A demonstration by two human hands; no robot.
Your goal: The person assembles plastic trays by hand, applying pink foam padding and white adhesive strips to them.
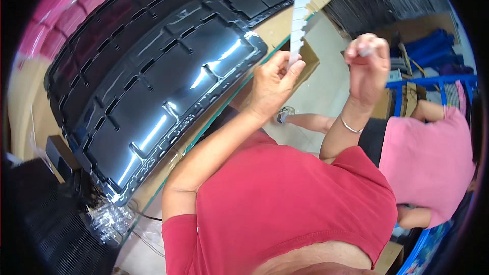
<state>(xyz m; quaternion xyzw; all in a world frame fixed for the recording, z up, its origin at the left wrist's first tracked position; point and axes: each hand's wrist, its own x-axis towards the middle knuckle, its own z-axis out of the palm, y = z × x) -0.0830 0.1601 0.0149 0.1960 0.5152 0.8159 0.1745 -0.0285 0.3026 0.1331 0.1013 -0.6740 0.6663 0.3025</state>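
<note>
Your left hand (272,84) pinches bottom of white strip (300,10), held up in air. Right hand (367,66) closed on small bit, maybe peeled off strip. Most of strip looks left. Black tray (153,71) on table beyond, nothing stuck on yet.

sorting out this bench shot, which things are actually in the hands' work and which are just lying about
In hand:
- white notched strip, pinched by the left hand
- small pale piece in the right hand, too small to identify

Lying about:
- black moulded panel
- cardboard sheet
- blue rack
</note>
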